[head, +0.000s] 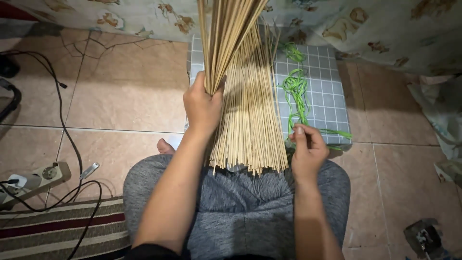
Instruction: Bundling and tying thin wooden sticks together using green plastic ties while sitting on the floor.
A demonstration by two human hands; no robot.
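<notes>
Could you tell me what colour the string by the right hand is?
Bright green string, clearest in the head view.

A raised bundle of pale sticks (226,38) fans above more sticks (250,120); green string (296,91) lies beside.

Bare forearms, no sleeves in view, grey heathered trousers, one bare foot

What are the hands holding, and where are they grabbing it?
The left hand grips a bundle of thin sticks around its lower end. The right hand pinches a green string near its near end.
</notes>
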